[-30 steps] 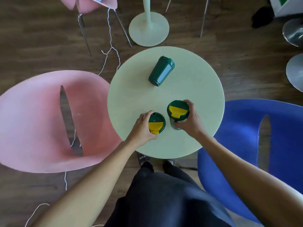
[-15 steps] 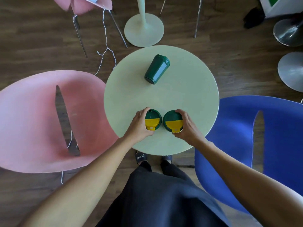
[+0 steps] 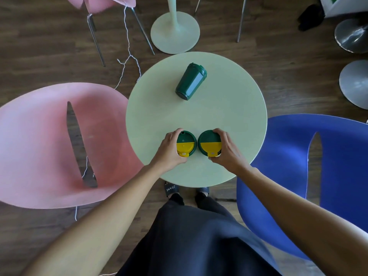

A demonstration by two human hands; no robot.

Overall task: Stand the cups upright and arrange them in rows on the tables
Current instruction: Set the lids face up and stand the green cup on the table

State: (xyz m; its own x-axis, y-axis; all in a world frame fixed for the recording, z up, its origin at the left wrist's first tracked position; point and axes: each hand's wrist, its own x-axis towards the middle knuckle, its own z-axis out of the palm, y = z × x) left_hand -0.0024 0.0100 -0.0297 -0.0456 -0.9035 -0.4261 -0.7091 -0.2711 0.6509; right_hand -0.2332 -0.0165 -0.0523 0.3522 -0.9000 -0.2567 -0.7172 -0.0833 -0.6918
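Two green cups with green-and-yellow lids stand upright side by side near the front of the round pale-green table [image 3: 235, 108]. My left hand [image 3: 169, 151] wraps the left cup [image 3: 186, 143]. My right hand [image 3: 227, 150] wraps the right cup [image 3: 210, 143]. The lids almost touch. A third green cup [image 3: 191, 81] lies on its side further back on the table, its lid pointing away to the upper right.
A pink chair [image 3: 45, 144] stands left of the table and a blue chair [image 3: 310, 176] right of it. Another pale-green table base [image 3: 175, 32], chair legs, a white cord [image 3: 127, 56] and metal stool bases [image 3: 354, 82] are on the wooden floor behind.
My right hand has lowered its tilted cup upright onto the table beside the left cup. Both hands have stayed on their cups; the lying cup has not moved.
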